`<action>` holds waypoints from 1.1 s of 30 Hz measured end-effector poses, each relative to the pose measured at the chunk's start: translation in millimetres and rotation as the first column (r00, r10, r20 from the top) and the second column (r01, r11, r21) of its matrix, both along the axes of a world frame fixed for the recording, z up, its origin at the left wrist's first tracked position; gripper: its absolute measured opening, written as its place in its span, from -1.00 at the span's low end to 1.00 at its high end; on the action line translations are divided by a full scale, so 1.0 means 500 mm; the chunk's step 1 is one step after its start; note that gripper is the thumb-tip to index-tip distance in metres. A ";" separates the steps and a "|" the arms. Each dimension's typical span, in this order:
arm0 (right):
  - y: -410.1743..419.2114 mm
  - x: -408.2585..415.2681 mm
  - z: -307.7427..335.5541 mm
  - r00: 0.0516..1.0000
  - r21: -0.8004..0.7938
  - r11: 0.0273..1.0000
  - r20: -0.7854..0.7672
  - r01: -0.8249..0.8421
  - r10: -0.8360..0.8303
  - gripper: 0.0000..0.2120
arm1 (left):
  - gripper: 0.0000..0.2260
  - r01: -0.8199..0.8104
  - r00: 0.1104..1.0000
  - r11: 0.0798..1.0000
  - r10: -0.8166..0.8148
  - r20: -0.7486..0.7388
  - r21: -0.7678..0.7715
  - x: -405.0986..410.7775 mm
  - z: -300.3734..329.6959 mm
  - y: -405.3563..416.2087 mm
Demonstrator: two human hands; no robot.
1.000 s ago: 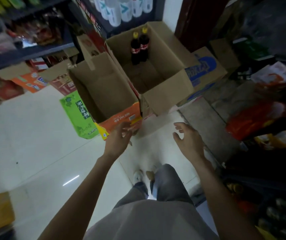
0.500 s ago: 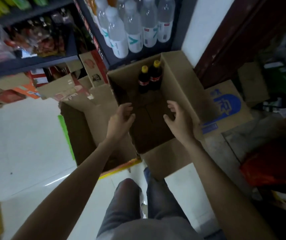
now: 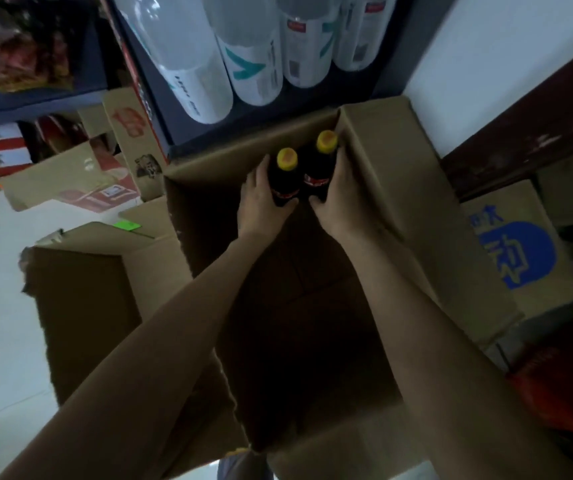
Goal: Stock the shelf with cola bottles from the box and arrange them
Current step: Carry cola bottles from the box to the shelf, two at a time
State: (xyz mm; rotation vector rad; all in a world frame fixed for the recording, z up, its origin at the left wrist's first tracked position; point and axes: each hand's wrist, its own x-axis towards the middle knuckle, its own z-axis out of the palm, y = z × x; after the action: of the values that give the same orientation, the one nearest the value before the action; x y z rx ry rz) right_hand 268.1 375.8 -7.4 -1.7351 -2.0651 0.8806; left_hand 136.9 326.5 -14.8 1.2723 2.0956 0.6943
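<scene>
Two dark cola bottles with yellow caps and red labels stand side by side at the far end of an open cardboard box (image 3: 416,216). My left hand (image 3: 261,202) wraps around the left cola bottle (image 3: 284,178). Around the right cola bottle (image 3: 319,164) my right hand (image 3: 342,195) is curled. Both forearms reach down into the box. The rest of the box floor is dark and bare. The lower parts of both bottles are hidden by my hands.
Just beyond the box, a dark shelf (image 3: 174,133) holds large clear water bottles (image 3: 254,60). An empty open box (image 3: 87,306) stands to the left on the white floor. A carton with blue print (image 3: 517,251) sits on the right, beside red packaging (image 3: 562,393).
I have leaned in over the box. Both hands moved from its near rim to the far end and took hold of the two cola bottles.
</scene>
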 end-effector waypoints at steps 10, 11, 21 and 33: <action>0.007 -0.059 -0.070 0.986 0.071 0.987 -0.094 0.145 -0.138 -0.29 | -0.34 -0.100 0.984 0.987 0.117 -0.137 0.127 0.020 -0.070 0.015; 0.006 -0.059 -0.067 0.980 0.042 0.987 -0.129 0.157 -0.150 -0.31 | -0.35 -0.083 0.986 0.989 0.100 -0.132 0.125 0.016 -0.068 0.012; -0.169 -0.011 0.115 0.891 0.144 0.907 -0.298 0.395 -0.341 -0.34 | -0.42 0.292 0.954 0.887 -0.244 -0.174 0.358 -0.049 0.121 -0.103; -0.542 0.180 0.395 0.546 0.095 0.550 -0.349 0.829 -0.762 -0.49 | -0.45 0.752 0.579 0.516 -0.814 -0.038 0.411 0.151 0.390 -0.270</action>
State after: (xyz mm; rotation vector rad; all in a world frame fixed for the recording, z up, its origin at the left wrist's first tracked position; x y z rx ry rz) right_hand 358.3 104.6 190.1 -1.9695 -0.9112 0.4680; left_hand 212.6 191.6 180.0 2.0954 1.0190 0.7438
